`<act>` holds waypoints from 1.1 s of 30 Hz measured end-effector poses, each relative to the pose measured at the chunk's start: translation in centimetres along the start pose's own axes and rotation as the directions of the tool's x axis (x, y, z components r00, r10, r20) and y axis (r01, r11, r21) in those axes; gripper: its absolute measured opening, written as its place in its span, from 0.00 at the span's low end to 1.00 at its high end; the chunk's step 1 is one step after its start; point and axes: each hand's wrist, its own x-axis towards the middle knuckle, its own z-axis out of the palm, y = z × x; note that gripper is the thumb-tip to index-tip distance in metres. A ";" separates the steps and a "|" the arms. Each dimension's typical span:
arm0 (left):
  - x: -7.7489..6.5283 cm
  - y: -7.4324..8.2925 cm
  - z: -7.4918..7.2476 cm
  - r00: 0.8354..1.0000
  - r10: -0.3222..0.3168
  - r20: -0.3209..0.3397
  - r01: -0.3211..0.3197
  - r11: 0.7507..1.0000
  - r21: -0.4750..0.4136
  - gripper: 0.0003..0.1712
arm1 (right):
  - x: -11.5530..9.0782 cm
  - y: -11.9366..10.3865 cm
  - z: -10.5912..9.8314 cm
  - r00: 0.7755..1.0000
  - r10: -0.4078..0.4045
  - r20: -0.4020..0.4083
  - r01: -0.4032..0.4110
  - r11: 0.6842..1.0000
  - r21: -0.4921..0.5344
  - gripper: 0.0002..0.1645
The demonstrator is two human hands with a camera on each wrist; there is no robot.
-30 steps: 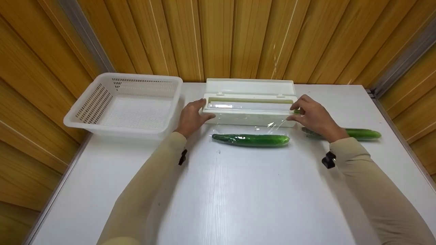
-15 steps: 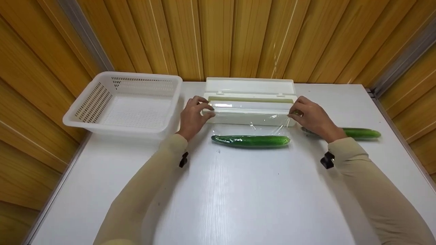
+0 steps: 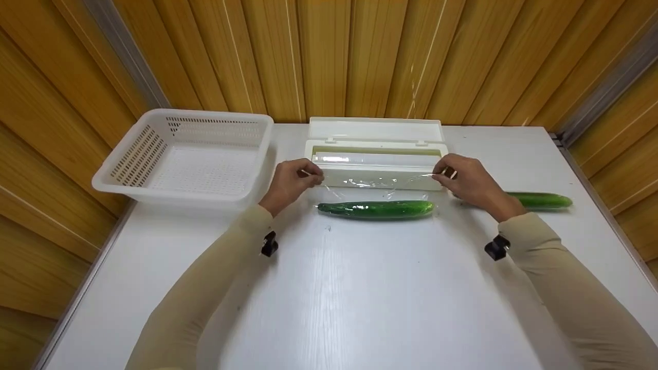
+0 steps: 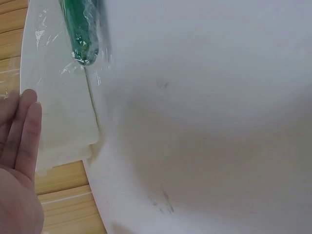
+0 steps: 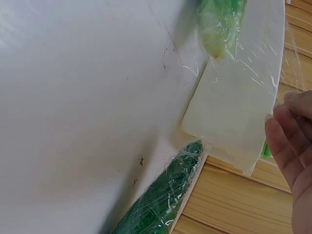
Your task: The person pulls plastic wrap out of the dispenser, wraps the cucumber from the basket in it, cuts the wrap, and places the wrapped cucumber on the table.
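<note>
My left hand (image 3: 290, 182) pinches the left edge of a sheet of clear cling film (image 3: 380, 182), and my right hand (image 3: 470, 180) pinches its right edge. The film stretches between them before an open white dispenser box (image 3: 378, 145) with a film roll (image 3: 380, 158) inside. Just in front lies a green cucumber (image 3: 375, 209) with film clinging to it, also in the left wrist view as a cucumber (image 4: 82, 34). In the right wrist view, fingers (image 5: 287, 141) meet the thumb at the film's edge.
A second cucumber (image 3: 542, 201), wrapped in film, lies at the right, partly behind my right hand. A white slotted basket (image 3: 180, 197) stands at the left. The box's lid (image 3: 375, 129) is folded back near the wooden wall (image 3: 324, 61).
My left hand has left the box's left end and taken the film's left edge. Both hands have come slightly lower and nearer, and the film is drawn across the box front.
</note>
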 end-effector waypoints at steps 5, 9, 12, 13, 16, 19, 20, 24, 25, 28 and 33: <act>-0.5 0.5 -0.3 1.000 0.006 0.016 -0.006 0.999 0.038 0.03 | -0.9 -0.2 0.0 0.998 0.067 0.014 -0.068 0.992 0.102 0.07; -1.1 0.7 -0.6 0.999 -0.002 0.042 0.001 1.000 0.020 0.03 | -1.7 -0.2 0.0 0.996 0.094 0.002 -0.093 0.989 0.115 0.08; -1.6 0.8 -0.9 0.999 -0.003 0.045 0.002 1.000 0.018 0.03 | -2.4 -0.1 0.1 0.995 0.095 -0.006 -0.094 0.988 0.120 0.08; -1.8 0.8 -0.9 0.999 0.000 0.043 -0.001 1.000 0.018 0.03 | -2.6 -0.1 0.2 0.996 0.091 -0.008 -0.090 0.988 0.127 0.08; -2.3 0.8 -1.1 0.999 0.026 0.037 -0.026 1.000 0.018 0.03 | -3.1 -0.1 0.3 0.998 0.064 -0.013 -0.062 0.989 0.135 0.09; -2.8 0.8 -1.1 0.996 0.069 0.048 -0.070 0.998 0.005 0.03 | -3.7 -0.1 0.3 0.999 0.035 -0.015 -0.033 0.990 0.134 0.10; -2.9 0.8 -1.1 0.995 0.088 0.055 -0.088 0.996 0.000 0.03 | -3.9 -0.1 0.3 1.000 0.025 -0.013 -0.023 0.991 0.130 0.10; -3.5 0.9 -1.0 0.987 0.134 0.092 -0.134 0.991 -0.004 0.04 | -4.6 -0.1 0.4 1.000 -0.016 -0.014 0.018 0.992 0.125 0.12; -3.6 0.9 -1.0 0.984 0.144 0.102 -0.144 0.990 -0.004 0.04 | -4.7 -0.1 0.4 1.000 -0.026 -0.016 0.028 0.992 0.125 0.12; -4.0 0.9 -1.1 0.976 0.172 0.135 -0.173 0.985 0.001 0.04 | -5.0 -0.2 0.6 0.997 -0.070 -0.033 0.074 0.989 0.125 0.14; -4.7 0.6 -1.0 0.948 0.248 0.198 -0.260 0.965 0.039 0.05 | -5.5 -0.2 0.8 0.990 -0.135 -0.048 0.139 0.985 0.103 0.16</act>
